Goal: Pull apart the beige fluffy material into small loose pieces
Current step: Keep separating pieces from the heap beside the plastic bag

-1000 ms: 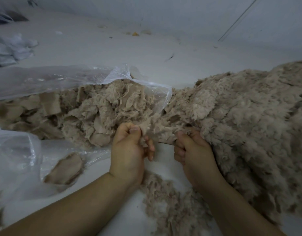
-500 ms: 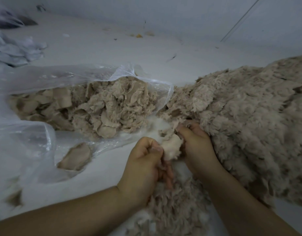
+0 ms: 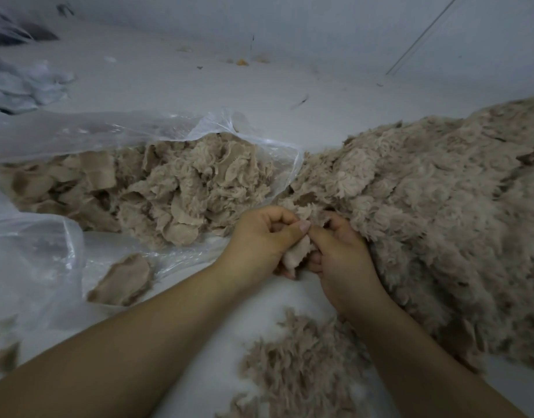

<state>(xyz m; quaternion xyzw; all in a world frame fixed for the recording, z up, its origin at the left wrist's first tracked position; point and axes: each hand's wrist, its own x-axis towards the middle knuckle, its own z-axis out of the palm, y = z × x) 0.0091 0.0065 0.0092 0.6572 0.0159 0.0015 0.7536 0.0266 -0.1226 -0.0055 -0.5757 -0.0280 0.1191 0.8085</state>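
Both hands meet at frame centre on one beige clump [image 3: 299, 251]. Left hand [image 3: 259, 239]: fingers curled, thumb tip pressed down on the clump's top edge, pinching it. Right hand [image 3: 341, 254]: fingers curled round the clump's other side, index finger touching the left thumb; its knuckles butt against the big heap.

Beige fluffy material is in three places:
- large loose heap [image 3: 425, 212], right side, running from the hands to the frame edge
- flatter, denser chunks [image 3: 181, 191] inside the open mouth of a clear plastic bag [image 3: 115, 131], left of the hands
- small scatter of torn pieces [image 3: 302, 366] on the white surface [image 3: 259, 95], between the forearms

One flat chunk [image 3: 124, 282] lies alone under or on a fold of the bag (can't tell which), near the left forearm.

Far left corner: crumpled pale plastic or cloth [image 3: 24, 86], blurred.

No brands, labels or readable writing on bag or surface. A few dark specks and a yellowish scrap [image 3: 241, 62] lie near the back wall.
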